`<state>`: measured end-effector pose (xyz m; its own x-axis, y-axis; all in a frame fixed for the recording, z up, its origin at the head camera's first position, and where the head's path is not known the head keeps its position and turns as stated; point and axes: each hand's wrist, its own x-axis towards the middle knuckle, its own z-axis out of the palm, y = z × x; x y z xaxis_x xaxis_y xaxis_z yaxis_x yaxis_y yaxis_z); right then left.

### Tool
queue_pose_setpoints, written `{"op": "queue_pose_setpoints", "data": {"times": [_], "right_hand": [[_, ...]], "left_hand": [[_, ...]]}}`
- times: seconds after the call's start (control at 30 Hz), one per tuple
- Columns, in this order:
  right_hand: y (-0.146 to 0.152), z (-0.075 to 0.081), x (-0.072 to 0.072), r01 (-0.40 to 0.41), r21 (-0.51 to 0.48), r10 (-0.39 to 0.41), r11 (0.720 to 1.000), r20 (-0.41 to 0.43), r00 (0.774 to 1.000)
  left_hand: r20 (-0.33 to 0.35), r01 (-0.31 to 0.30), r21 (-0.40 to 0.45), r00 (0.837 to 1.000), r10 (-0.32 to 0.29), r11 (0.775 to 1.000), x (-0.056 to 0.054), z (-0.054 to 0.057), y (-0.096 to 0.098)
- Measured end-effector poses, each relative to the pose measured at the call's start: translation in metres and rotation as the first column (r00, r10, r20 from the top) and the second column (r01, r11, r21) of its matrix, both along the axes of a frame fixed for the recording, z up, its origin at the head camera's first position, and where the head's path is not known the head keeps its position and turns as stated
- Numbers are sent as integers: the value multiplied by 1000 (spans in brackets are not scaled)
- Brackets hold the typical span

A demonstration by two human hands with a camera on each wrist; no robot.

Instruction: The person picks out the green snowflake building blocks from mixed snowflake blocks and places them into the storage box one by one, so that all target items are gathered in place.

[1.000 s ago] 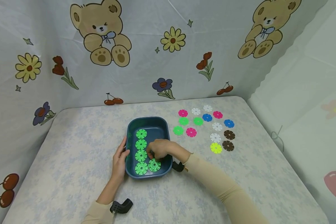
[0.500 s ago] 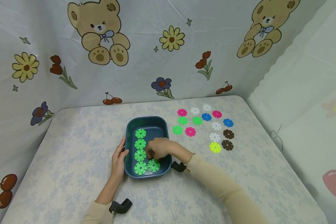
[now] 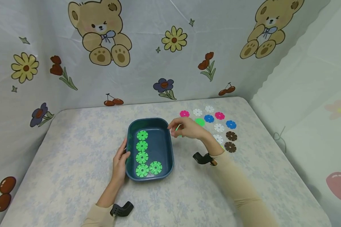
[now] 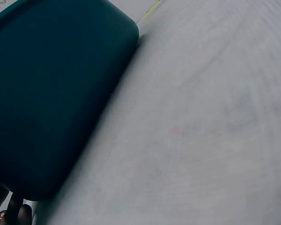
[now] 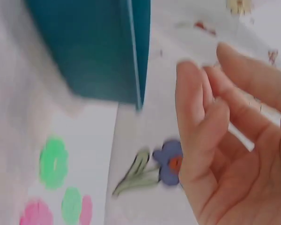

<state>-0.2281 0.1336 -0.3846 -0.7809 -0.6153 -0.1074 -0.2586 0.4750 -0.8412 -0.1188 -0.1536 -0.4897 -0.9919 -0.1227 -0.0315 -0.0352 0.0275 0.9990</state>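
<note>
A dark blue rectangular tray (image 3: 164, 178) lies on the table. Four green notched plastic discs (image 3: 142, 157) run up its left side in a column, and another green disc (image 3: 155, 168) sits beside the lowest one. My left hand (image 3: 120, 167) holds the tray by its left wall, thumb at the rim; in the left wrist view only its fingertips (image 4: 23, 213) show at the tray's end. Above the table, just right of the tray's rim, hovers my right hand (image 3: 187, 127), its fingers loosely bent with nothing between them, as the right wrist view (image 5: 239, 154) also shows.
Right of the tray lie several loose discs: pink (image 3: 184, 113), white (image 3: 219, 127), blue (image 3: 231, 124), brown (image 3: 230, 147) and green (image 3: 200, 122). My right hand and arm partly cover some. A printed cloth (image 3: 142, 63) hangs behind the table.
My right hand has lifted out of the tray's lower middle and moved up and right, past the right rim toward the loose discs. The left hand and the tray stay in place.
</note>
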Motion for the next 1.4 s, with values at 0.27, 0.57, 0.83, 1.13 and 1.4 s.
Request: {"op": "queue_pose_setpoints", "data": {"times": [0.27, 0.57, 0.83, 1.13, 1.4], "right_hand": [[26, -18, -23, 304, 109, -305, 946, -10, 952], [29, -50, -41, 385, 266, -380, 884, -74, 922], [18, -65, -47, 399, 398, -384, 826, -119, 915], [10, -64, -47, 398, 449, -376, 800, -142, 916], [8, -61, -45, 392, 461, -371, 796, -140, 918]], "left_hand": [[-13, -7, -5, 1000, 7, 1000, 1, 0, -1], [-25, -11, -5, 1000, 10, 1000, 1, -1, 2], [-4, -2, -3, 1000, 2, 1000, 1, 0, 1], [-19, -11, 2, 1000, 11, 1000, 1, 0, 1], [-16, -6, 10, 1000, 6, 1000, 1, 0, 1]]}}
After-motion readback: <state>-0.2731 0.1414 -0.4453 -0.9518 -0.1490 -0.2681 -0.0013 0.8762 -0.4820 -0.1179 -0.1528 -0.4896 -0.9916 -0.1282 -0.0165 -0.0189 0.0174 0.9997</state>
